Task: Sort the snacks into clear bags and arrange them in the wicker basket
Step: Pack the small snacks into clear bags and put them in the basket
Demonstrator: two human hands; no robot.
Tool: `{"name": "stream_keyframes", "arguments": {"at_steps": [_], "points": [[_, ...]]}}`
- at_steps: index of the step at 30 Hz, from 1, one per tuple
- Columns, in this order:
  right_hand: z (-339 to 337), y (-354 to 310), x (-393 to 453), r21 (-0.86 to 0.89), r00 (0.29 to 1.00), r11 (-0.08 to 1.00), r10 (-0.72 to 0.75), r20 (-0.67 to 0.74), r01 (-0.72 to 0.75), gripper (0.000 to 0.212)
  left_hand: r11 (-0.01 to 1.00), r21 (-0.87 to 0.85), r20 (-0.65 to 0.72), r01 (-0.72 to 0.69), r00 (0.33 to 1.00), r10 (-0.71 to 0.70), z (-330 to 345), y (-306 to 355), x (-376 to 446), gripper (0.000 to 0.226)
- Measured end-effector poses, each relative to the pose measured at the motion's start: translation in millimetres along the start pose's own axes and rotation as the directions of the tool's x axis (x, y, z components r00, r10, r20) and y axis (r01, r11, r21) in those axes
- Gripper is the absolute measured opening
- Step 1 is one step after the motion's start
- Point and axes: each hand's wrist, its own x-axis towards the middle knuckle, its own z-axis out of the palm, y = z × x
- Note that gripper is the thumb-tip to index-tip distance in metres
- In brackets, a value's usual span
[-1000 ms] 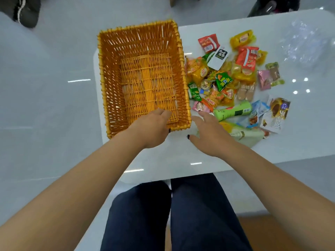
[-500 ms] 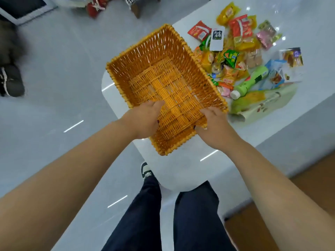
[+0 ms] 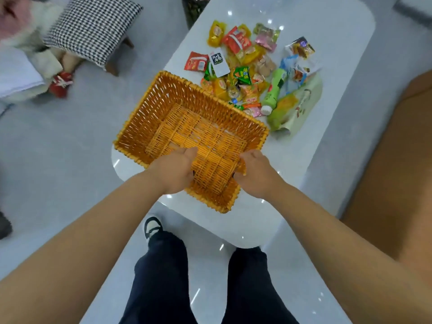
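The wicker basket (image 3: 187, 127) is sitting at the near end of the white surface (image 3: 327, 54), turned askew so that its long axis is running from about 11 o'clock to 5 o'clock, with its open top facing up. The left hand (image 3: 174, 171) is reaching over the near rim at 7 o'clock, its grip curling round the weave there. The right hand (image 3: 254, 175) is clamping the rim at 4 o'clock, thumb inside and fingers outside.

The snacks (image 3: 245, 73) are lying in a loose heap on the surface at the basket's 1 o'clock, some touching its far wall. A white packet (image 3: 219, 63) is carrying black lettering too blurred to read; writing on the red packets (image 3: 237, 40) and the orange ones is equally illegible. A green tube (image 3: 273, 90) with a white cap is lying with its cap pointing toward 7 o'clock, beside a large pale-green bag (image 3: 297, 106).

A houndstooth stool (image 3: 93, 26) is standing on the floor at 10 o'clock.
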Motion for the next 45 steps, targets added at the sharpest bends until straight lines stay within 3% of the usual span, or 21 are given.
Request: {"name": "stream_keyframes", "arguments": {"at_steps": [10, 17, 22, 31, 35, 41, 45], "points": [[41.1, -96.1, 23.8, 0.227, 0.939, 0.947, 0.276, -0.206, -0.229, 0.051, 0.954, 0.046, 0.1, -0.295, 0.952, 0.289, -56.9, -102.6, 27.3, 0.069], [47.4, -140.2, 45.7, 0.341, 0.886, 0.874, 0.425, -0.187, -0.347, 0.058, 0.89, 0.148, 0.183, -0.432, 0.896, 0.404, -108.9, -131.4, 59.8, 0.055], [26.4, -166.9, 70.8, 0.402, 0.883, 0.844, 0.444, -0.15, -0.356, 0.063, 0.862, 0.188, 0.22, -0.471, 0.876, 0.43, -156.0, -141.1, 86.6, 0.048], [-8.9, -229.4, 149.8, 0.479, 0.847, 0.776, 0.519, -0.117, -0.409, 0.062, 0.729, 0.295, 0.354, -0.618, 0.779, 0.517, -252.1, -146.2, 165.3, 0.051], [-26.1, -259.5, 204.7, 0.572, 0.778, 0.677, 0.62, -0.104, -0.463, 0.062, 0.623, 0.328, 0.454, -0.71, 0.697, 0.555, -291.1, -163.9, 223.0, 0.057], [-64.5, -309.9, 271.3, 0.691, 0.604, 0.497, 0.79, -0.108, -0.525, 0.061, 0.511, 0.337, 0.588, -0.791, 0.6, 0.542, -368.0, -194.7, 290.8, 0.057], [-89.6, -329.7, 304.9, 0.728, 0.553, 0.46, 0.822, -0.133, -0.508, 0.061, 0.414, 0.341, 0.616, -0.844, 0.533, 0.58, -408.9, -201.9, 324.4, 0.056]]}}
